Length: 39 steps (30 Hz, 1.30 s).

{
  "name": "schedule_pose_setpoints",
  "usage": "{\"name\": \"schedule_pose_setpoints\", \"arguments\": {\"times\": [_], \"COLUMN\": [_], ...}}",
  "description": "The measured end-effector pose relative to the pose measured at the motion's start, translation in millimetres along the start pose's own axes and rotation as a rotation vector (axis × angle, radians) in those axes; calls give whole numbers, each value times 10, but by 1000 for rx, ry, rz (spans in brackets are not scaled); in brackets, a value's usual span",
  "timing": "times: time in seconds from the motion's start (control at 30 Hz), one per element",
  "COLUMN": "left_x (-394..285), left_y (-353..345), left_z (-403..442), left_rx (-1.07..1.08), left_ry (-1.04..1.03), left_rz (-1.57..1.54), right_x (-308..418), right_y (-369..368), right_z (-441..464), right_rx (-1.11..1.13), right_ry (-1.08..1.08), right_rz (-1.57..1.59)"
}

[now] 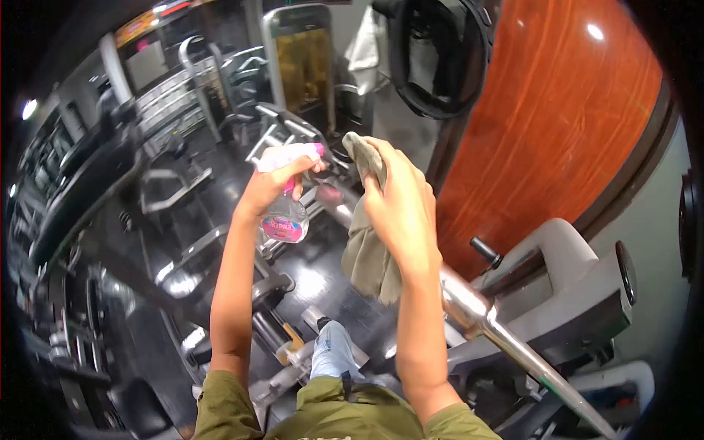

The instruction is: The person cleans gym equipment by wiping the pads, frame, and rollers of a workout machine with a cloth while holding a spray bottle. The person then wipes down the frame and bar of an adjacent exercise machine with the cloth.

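My left hand (275, 176) is wrapped round the neck of a clear spray bottle (284, 220) with a pink-and-white trigger head and a pink label. The nozzle points right, toward a grey-green cloth (370, 257). That cloth is gripped in my right hand (396, 198), between thumb and fingers, and its lower part hangs down below the palm. Both hands are raised in front of me, a short gap apart. Behind the cloth runs a shiny metal bar (469, 297), slanting down to the right; whether the cloth touches it I cannot tell.
Gym machines surround me: a grey-white machine (565, 271) at right, a dark padded one (88, 183) at left, and metal frames ahead. A reddish wooden panel (543, 110) stands at right. A white towel (364, 51) hangs near a black oval frame (440, 110).
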<state>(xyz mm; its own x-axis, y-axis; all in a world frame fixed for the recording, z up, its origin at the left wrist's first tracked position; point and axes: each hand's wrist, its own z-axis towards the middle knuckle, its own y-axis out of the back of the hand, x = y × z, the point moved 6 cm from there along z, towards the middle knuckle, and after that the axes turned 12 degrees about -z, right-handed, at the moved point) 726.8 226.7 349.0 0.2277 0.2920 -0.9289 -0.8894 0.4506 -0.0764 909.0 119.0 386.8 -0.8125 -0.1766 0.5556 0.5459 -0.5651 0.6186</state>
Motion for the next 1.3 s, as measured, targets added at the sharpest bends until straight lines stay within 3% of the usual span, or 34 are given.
{"name": "schedule_pose_setpoints", "arguments": {"times": [0.13,0.27,0.37,0.53,0.73,0.93,1.23,1.3], "left_x": [206,507,803,1156,1272,1454,1864,1893], "left_y": [-104,-418,-695,-1112,-1422,-1556,-1842,-1849], "left_z": [904,1515,1743,1842,1837,1940,2147,2222], "left_rx": [389,602,735,870,1026,1097,1309,1315], "left_ry": [106,223,238,311,328,334,396,377], "left_rz": [-129,-121,-216,-330,-346,-424,-435,-452], "right_x": [100,-187,-404,-702,-885,-1000,-947,-1053], "right_y": [240,219,335,474,519,475,83,8], "right_z": [232,308,283,247,138,26,231,205], "right_rx": [-113,-55,-190,-368,-392,-289,-214,-109], "right_ry": [6,-236,-329,-489,-580,-766,-731,-743], "right_rz": [-162,-257,-310,-313,-408,-456,-474,-409]}}
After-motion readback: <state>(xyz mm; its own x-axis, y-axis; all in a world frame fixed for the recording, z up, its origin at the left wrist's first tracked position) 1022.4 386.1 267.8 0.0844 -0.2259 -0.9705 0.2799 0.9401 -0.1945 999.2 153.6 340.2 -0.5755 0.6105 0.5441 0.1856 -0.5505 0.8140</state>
